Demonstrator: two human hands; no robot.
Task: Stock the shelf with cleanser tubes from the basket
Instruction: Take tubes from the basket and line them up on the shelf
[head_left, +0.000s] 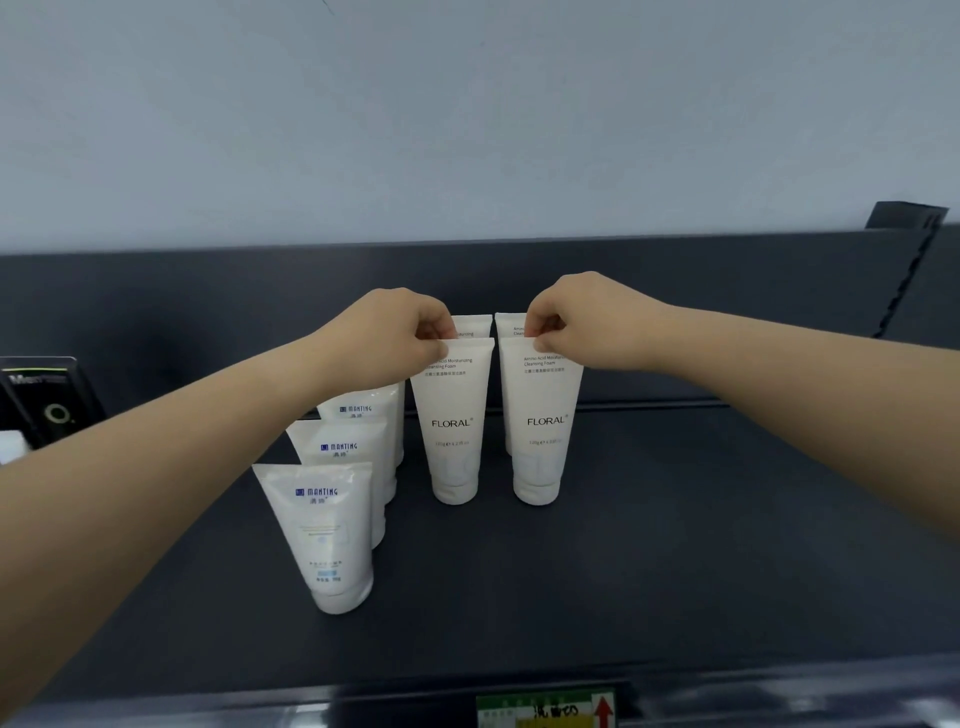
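Two white FLORAL cleanser tubes stand cap-down side by side on the dark shelf (675, 519). My left hand (395, 332) pinches the top edge of the left front tube (454, 431). My right hand (576, 322) pinches the top edge of the right front tube (540, 431). Behind each stands another FLORAL tube, the left rear tube (472, 325) and the right rear tube (509, 325), mostly hidden. The basket is out of view.
Three white MANTING tubes (324, 535) stand in a row to the left of the FLORAL tubes. A black box (47, 400) sits at the far left. A price label (545, 712) is on the shelf's front rail. The shelf's right half is bare.
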